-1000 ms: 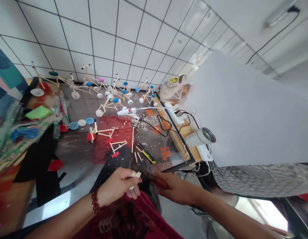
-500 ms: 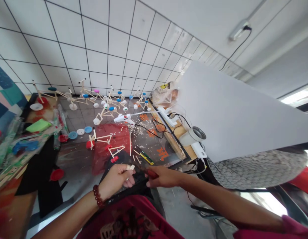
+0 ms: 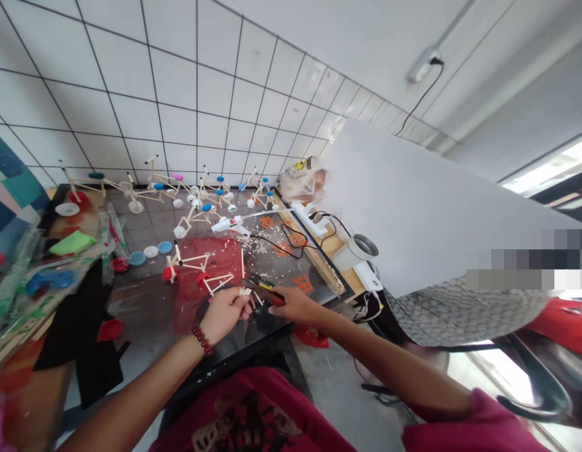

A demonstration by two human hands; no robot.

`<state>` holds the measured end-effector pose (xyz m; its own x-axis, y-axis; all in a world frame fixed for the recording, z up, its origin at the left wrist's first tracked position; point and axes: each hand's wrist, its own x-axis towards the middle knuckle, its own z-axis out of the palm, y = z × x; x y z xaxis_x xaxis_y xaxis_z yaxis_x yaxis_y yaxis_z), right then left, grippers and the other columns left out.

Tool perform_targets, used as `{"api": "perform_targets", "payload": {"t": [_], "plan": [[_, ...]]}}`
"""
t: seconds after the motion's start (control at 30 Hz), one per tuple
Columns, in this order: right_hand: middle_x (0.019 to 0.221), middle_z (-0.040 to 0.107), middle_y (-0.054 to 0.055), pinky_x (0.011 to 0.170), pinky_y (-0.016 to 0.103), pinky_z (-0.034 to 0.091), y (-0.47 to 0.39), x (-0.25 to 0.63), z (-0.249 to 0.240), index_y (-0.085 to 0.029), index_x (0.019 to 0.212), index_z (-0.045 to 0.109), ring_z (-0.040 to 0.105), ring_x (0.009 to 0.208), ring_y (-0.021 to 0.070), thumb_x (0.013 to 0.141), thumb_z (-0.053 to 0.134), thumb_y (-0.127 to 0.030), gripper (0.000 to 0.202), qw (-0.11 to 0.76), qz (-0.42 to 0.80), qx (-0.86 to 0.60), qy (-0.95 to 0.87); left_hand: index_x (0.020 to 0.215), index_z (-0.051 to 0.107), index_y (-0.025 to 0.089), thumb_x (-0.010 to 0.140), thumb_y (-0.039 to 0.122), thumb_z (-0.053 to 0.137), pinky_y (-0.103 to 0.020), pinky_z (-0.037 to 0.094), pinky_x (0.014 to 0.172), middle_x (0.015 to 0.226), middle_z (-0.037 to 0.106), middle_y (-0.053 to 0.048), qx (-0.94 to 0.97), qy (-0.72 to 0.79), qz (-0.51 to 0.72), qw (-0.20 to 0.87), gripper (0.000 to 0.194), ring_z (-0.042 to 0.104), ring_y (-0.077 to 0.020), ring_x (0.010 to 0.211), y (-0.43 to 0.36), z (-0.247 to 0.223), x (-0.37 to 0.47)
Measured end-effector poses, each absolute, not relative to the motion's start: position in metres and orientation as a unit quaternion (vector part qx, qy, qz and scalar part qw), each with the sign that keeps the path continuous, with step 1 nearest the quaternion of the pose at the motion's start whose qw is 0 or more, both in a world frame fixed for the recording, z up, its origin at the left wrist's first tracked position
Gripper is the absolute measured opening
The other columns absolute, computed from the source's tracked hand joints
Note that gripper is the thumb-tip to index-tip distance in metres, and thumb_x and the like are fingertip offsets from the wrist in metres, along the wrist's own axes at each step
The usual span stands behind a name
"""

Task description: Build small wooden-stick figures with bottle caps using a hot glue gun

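My left hand (image 3: 228, 309) pinches a small pale piece of wooden stick (image 3: 245, 291) between thumb and fingers. My right hand (image 3: 294, 305) is wrapped round the red handles of a pair of pliers (image 3: 275, 297). Their dark jaws meet the stick piece at my left fingertips; whether they bite on it I cannot tell. A yellow-and-black utility knife (image 3: 264, 284) lies just behind the pliers, partly hidden. Short stick pieces (image 3: 257, 299) lie beside my left hand. A longer stick (image 3: 242, 262) and small stick frames with red caps (image 3: 220, 282) are just beyond.
A white glue gun (image 3: 230, 224) lies further back amid wood scraps. Several stick tricycles with bottle-cap wheels (image 3: 193, 218) stand along the wall. A power strip (image 3: 310, 220) and a white cup (image 3: 354, 252) are at right. Blue and white caps (image 3: 150, 252) lie left.
Both hands have moved up and forward over the table edge. The pliers in my right hand have come up to the stick piece in my left hand.
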<state>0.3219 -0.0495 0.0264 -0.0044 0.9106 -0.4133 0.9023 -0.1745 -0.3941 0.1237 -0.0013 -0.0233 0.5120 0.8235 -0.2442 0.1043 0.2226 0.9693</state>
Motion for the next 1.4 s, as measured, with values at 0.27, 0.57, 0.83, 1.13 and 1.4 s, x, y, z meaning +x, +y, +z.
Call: {"api": "perform_targets", "payload": {"t": [0.27, 0.57, 0.83, 1.13, 1.4], "plan": [[0.104, 0.073, 0.007, 0.082, 0.03, 0.046, -0.065, 0.321, 0.023, -0.019, 0.115, 0.067, 0.066, 0.096, 0.024, 0.082, 0.063, -0.035, 0.037, 0.059, 0.307, -0.713, -0.627, 0.064, 0.062, 0.017, 0.08, 0.034, 0.059, -0.024, 0.047, 0.054, 0.059, 0.067, -0.001, 0.55, 0.413, 0.272, 0.673, 0.024, 0.061, -0.0131, 0.052, -0.003, -0.02, 0.129], [0.096, 0.073, 0.01, 0.079, 0.033, 0.046, -0.062, 0.322, 0.021, -0.015, 0.109, 0.068, 0.067, 0.09, 0.0263, 0.088, 0.06, -0.044, 0.037, 0.0, 0.271, -0.715, -0.644, 0.062, 0.061, 0.018, 0.08, 0.032, 0.06, -0.023, 0.046, 0.051, 0.055, 0.065, 0.001, 0.556, 0.425, 0.266, 0.663, 0.022, 0.059, -0.0119, 0.048, -0.001, -0.028, 0.13], [0.099, 0.075, 0.007, 0.077, 0.03, 0.047, -0.045, 0.323, 0.016, -0.019, 0.118, 0.067, 0.069, 0.091, 0.025, 0.089, 0.059, -0.039, 0.037, -0.035, 0.263, -0.704, -0.659, 0.068, 0.057, 0.019, 0.081, 0.043, 0.059, -0.022, 0.041, 0.05, 0.055, 0.061, 0.001, 0.564, 0.424, 0.261, 0.659, 0.027, 0.053, -0.0109, 0.046, 0.001, -0.037, 0.128], [0.097, 0.075, 0.005, 0.069, 0.027, 0.043, -0.052, 0.316, 0.006, -0.023, 0.11, 0.068, 0.069, 0.087, 0.0234, 0.086, 0.057, -0.027, 0.026, -0.071, 0.216, -0.697, -0.68, 0.072, 0.055, 0.02, 0.08, 0.069, 0.051, -0.024, 0.027, 0.046, 0.055, 0.043, 0.006, 0.587, 0.417, 0.262, 0.643, 0.05, 0.035, -0.0106, 0.048, -0.015, -0.04, 0.121], [0.101, 0.074, 0.006, 0.068, 0.028, 0.043, -0.059, 0.313, 0.002, -0.024, 0.11, 0.066, 0.069, 0.09, 0.025, 0.085, 0.056, -0.029, 0.028, -0.071, 0.18, -0.691, -0.696, 0.066, 0.053, 0.021, 0.083, 0.074, 0.039, -0.026, 0.019, 0.044, 0.047, 0.032, 0.008, 0.608, 0.421, 0.258, 0.622, 0.057, 0.026, -0.0106, 0.041, -0.014, -0.045, 0.123]]}}
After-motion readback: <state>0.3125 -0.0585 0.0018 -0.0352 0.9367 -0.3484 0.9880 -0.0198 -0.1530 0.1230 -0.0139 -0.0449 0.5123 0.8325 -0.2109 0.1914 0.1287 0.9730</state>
